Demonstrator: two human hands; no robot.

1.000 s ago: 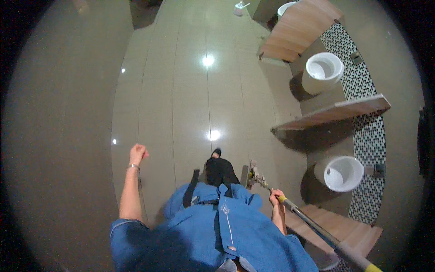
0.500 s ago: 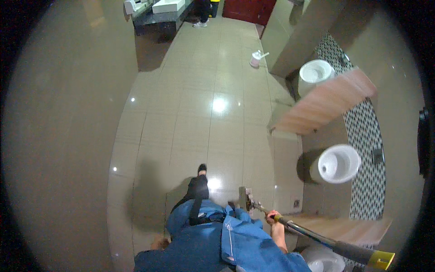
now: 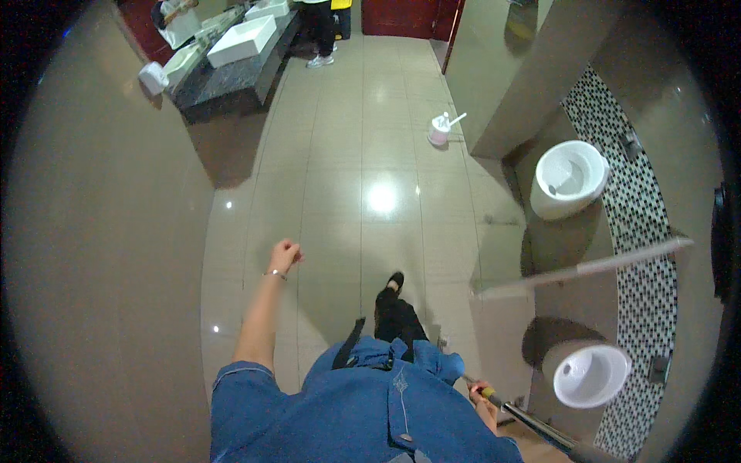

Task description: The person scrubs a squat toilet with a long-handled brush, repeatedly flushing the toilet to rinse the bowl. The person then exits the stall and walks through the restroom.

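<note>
My right hand [image 3: 480, 392] is closed round the metal pole of a long-handled mop [image 3: 529, 420], low at my right side. The pole slants down past the lower edge, and its head is mostly hidden beside my leg. My left hand [image 3: 286, 256] is held out ahead over the floor, fingers curled into a loose fist, with nothing visible in it. A bracelet circles that wrist. One black shoe [image 3: 396, 279] of mine steps forward on the tiles.
White urinals [image 3: 571, 171] [image 3: 593, 376] line the right wall, with a divider panel [image 3: 579, 270] between them. A small pail [image 3: 438, 133] with a bottle and a white handle stands ahead on the tiled floor [image 3: 332, 185]. Sinks [image 3: 241, 41] sit on a dark counter; a person [image 3: 316, 31] stands beyond.
I have walked forward; the pail, counter and urinals are nearer. My left hand has swung forward into plain view. The right hand keeps its hold on the mop, which now trails lower.
</note>
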